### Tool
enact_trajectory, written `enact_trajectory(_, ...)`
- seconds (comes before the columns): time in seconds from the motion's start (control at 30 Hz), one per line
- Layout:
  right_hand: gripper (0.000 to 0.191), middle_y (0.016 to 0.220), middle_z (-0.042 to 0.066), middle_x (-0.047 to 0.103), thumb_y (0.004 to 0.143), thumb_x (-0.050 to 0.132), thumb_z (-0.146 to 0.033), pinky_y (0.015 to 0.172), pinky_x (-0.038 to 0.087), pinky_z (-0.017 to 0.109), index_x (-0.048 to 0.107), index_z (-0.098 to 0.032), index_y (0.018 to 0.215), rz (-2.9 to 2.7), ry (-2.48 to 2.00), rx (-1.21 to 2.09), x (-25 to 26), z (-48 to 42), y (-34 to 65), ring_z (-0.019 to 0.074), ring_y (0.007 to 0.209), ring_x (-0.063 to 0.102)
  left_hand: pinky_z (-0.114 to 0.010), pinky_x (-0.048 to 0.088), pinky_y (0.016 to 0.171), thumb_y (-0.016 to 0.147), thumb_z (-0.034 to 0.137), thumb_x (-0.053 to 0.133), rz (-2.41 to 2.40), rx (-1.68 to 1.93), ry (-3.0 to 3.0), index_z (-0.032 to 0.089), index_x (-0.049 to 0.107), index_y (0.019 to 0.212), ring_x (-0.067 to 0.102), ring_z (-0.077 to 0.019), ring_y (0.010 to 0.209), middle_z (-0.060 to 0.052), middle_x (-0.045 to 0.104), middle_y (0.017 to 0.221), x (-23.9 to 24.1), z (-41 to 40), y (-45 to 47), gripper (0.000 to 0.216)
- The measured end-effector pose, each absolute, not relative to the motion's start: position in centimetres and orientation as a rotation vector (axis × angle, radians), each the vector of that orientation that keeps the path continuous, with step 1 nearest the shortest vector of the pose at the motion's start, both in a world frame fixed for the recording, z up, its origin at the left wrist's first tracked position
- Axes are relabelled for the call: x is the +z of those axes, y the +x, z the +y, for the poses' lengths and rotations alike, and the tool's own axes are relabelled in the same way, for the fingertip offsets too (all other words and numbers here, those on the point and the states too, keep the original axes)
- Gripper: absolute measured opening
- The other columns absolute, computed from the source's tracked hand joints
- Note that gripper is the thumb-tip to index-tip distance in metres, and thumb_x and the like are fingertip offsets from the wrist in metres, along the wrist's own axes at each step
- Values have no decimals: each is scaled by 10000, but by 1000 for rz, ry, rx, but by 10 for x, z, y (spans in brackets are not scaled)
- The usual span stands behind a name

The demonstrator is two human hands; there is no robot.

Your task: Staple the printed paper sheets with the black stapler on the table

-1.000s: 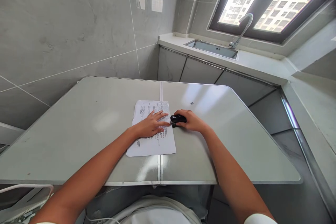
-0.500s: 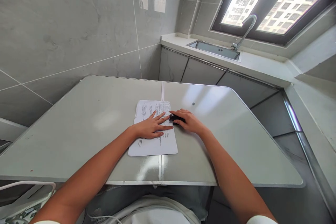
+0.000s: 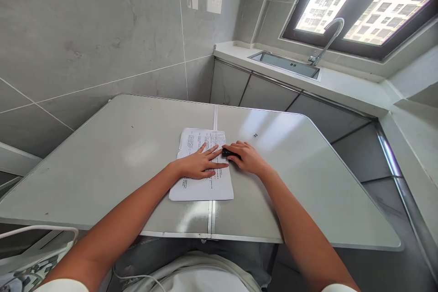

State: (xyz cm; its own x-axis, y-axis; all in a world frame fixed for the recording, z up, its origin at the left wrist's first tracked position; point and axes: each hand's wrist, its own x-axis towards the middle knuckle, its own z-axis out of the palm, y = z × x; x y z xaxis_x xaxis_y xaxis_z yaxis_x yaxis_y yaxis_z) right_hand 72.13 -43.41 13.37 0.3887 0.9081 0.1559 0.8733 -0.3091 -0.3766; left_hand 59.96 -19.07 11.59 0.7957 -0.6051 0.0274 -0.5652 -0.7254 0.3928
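A printed sheaf of paper (image 3: pixel 205 190) lies on the pale folding table (image 3: pixel 160 146), across its middle seam. Spread flat over the print, my left hand (image 3: pixel 198 164) presses on the paper with its fingers apart. My right hand (image 3: pixel 249 157) is closed around a small black stapler (image 3: pixel 230 153) at the paper's right edge. The stapler's front end overlaps that edge, close to my left fingertips. My right palm and fingers hide its rear part. How many sheets are in the sheaf I cannot tell.
Small dark staple-like pieces (image 3: pixel 255 135) lie on the table beyond my right hand. Behind stands a counter with a sink (image 3: pixel 285 65) and a faucet (image 3: pixel 328 41) under a window. A tiled wall (image 3: pixel 102 32) rises at the left. A white chair frame (image 3: pixel 41 228) shows at lower left.
The stapler's top now sits lower and flatter at the paper's edge, with my right hand pressed on it. My left hand stays on the paper. The whole view has shifted slightly.
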Motion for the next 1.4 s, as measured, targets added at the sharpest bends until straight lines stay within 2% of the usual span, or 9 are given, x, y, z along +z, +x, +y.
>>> enact_trajectory(0.2,357,1067,81,738,1038,503,-350,879,423,382,611,-269,1368,-1527,-2249,153,135,-434,721,249,969,589,-706,26,1241,1035,331,527,-894,-132,2596,503,355,1568,54,-351,1591,35,18,1724,115,-191,599,586)
enact_trajectory(0.4,330,1038,72,740,1029,514,-333,862,417,374,629,-266,1331,-1520,-2247,154,135,-433,722,244,944,585,-687,45,1254,1017,336,569,-881,-104,2569,524,390,1544,88,-346,1589,55,71,1722,112,-190,600,587)
enact_trajectory(0.57,327,1035,66,743,1025,523,-326,866,417,381,631,-265,1328,-1525,-2229,183,135,-433,723,238,931,580,-695,38,1249,1026,354,548,-895,-112,2580,522,363,1556,70,-340,1591,44,35,1722,109,-188,600,585)
enact_trajectory(1.0,306,1016,55,743,1011,534,-280,842,396,371,635,-283,1299,-1512,-2265,162,136,-432,719,238,927,578,-687,74,1254,1017,360,562,-904,-49,2565,537,389,1541,128,-348,1586,52,107,1722,108,-188,600,579)
enact_trajectory(1.4,282,994,34,731,985,554,-226,829,385,363,641,-295,1244,-1462,-2323,163,136,-429,714,231,920,572,-696,13,1244,1035,383,506,-872,-181,2598,503,365,1567,24,-324,1602,39,47,1734,111,-189,599,563)
